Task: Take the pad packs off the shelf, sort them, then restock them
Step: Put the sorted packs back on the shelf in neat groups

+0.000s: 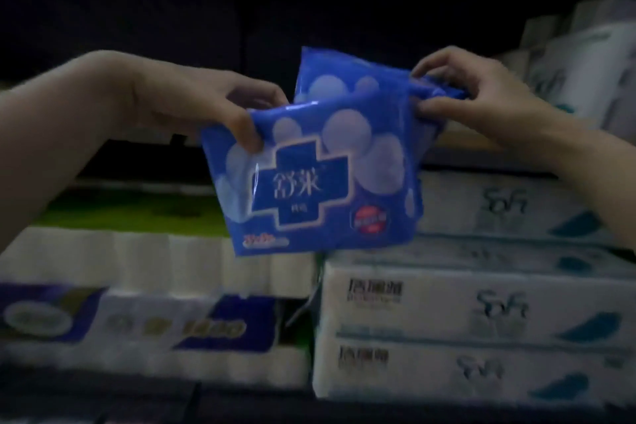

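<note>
Left hand [206, 103] pinches front blue pad pack [309, 179] at its top-left corner, fingers curled. Right hand [481, 103] pinches rear blue pack [330, 76] at its right edge. Both packs in mid-air, overlapping, btwn the hands. White tissue packs [464, 303] stacked below right, paper rolls [155, 262] below left; nothing blocks.

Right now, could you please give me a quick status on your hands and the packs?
Left hand grips front blue pack. Right hand pinches rear pack. Both held clear of shelf stock.
</note>
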`<action>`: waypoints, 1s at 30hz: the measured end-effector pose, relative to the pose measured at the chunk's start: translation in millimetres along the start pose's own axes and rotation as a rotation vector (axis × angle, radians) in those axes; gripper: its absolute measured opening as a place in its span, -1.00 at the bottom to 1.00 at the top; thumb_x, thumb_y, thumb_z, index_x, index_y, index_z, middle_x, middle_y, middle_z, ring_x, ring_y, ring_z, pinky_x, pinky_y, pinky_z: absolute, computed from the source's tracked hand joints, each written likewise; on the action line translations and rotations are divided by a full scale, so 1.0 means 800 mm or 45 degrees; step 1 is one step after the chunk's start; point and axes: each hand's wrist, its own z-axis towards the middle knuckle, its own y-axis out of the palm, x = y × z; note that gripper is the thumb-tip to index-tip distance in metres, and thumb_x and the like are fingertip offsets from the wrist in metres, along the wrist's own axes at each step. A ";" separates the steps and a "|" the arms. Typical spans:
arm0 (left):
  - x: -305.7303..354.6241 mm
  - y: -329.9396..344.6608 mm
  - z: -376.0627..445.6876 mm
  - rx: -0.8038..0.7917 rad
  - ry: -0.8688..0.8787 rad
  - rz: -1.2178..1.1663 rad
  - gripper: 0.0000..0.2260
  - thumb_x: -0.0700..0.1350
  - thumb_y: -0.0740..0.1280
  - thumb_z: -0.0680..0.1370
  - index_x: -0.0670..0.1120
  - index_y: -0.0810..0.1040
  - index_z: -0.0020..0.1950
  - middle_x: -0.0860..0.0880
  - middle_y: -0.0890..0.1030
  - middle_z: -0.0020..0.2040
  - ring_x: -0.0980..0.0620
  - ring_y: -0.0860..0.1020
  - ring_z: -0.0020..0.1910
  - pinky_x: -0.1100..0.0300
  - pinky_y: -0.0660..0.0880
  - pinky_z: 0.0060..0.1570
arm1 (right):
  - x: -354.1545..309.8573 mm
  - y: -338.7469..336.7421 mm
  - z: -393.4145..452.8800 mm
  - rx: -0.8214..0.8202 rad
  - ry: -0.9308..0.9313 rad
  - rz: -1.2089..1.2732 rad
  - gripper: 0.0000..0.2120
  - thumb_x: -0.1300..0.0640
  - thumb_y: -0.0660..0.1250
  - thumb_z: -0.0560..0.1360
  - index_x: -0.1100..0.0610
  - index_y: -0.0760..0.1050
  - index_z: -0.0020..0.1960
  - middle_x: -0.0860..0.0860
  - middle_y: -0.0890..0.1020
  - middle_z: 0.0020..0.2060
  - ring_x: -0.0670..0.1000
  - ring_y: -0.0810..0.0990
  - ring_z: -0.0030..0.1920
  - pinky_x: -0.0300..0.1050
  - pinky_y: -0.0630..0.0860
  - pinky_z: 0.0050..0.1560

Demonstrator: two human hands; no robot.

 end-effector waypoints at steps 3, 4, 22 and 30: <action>0.020 -0.050 0.001 0.221 0.111 -0.035 -0.53 -0.12 0.44 -0.01 -0.07 0.51 -0.12 -0.02 0.67 -0.22 0.07 0.64 -0.30 0.29 0.52 -0.48 | -0.010 -0.005 0.065 0.192 -0.076 0.012 -0.69 0.09 0.51 0.35 -0.02 0.42 -0.03 0.10 0.55 -0.04 -0.13 0.50 -0.16 -0.35 0.46 -0.19; 0.026 -0.067 0.000 0.320 0.108 -0.034 -0.52 -0.09 0.44 -0.02 -0.07 0.50 -0.12 -0.01 0.67 -0.21 0.06 0.64 -0.29 0.28 0.53 -0.47 | -0.013 -0.006 0.086 0.227 -0.085 -0.032 -0.68 0.10 0.50 0.37 0.01 0.43 0.02 0.11 0.54 -0.02 -0.10 0.50 -0.13 -0.30 0.47 -0.16; -0.022 -0.179 0.104 0.901 -0.119 0.290 -0.43 0.18 0.36 -0.12 0.05 0.47 -0.15 -0.01 0.56 -0.12 0.03 0.52 -0.21 0.13 0.46 -0.18 | 0.091 0.068 0.277 -0.319 0.359 -0.996 -0.54 0.07 0.23 0.58 0.04 0.27 0.46 0.11 0.29 0.41 0.16 0.25 0.39 -0.01 0.28 0.31; -0.033 -0.169 0.157 0.686 -0.237 0.448 -0.57 0.19 0.46 0.13 0.19 0.39 -0.09 -0.03 0.42 0.10 -0.07 0.41 0.15 0.02 0.46 0.13 | 0.106 0.076 0.290 -0.292 0.279 -1.010 -0.78 0.35 0.19 0.55 0.22 0.49 0.16 0.14 0.54 0.10 0.06 0.54 0.01 -0.21 0.45 -0.08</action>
